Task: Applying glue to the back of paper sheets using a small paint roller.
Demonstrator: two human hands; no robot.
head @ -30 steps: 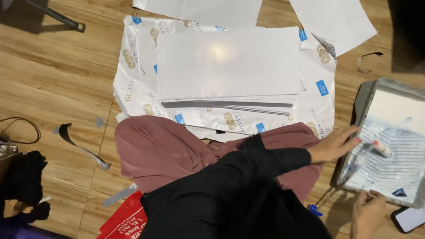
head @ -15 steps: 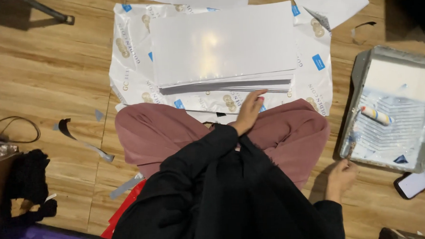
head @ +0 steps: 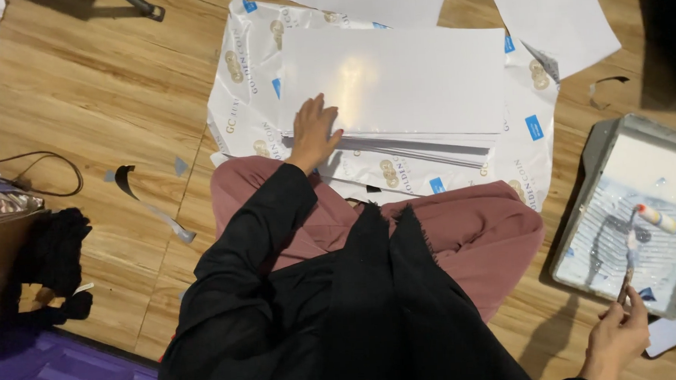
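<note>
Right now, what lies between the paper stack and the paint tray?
In the head view, between the paper stack and the paint tray: the printed wrapper's edge, then bare wooden floor.

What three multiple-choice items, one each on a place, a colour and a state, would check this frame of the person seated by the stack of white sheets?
1. Where does the left hand rest?
A. on the grey paint tray
B. on the near left corner of the stack of glossy white sheets
C. on the black cable

2. What colour is the garment over the lap?
A. dusty pink
B. green
C. yellow

3. What is the right hand doing?
A. lying flat on the floor
B. pressing the sheets
C. gripping the handle of a small paint roller lying in the grey paint tray

Answers: 1 B, fingers spread on the stack's corner; 2 A, pink cloth across the knees; 3 C, fingers closed on the handle at the tray's near edge.
</note>
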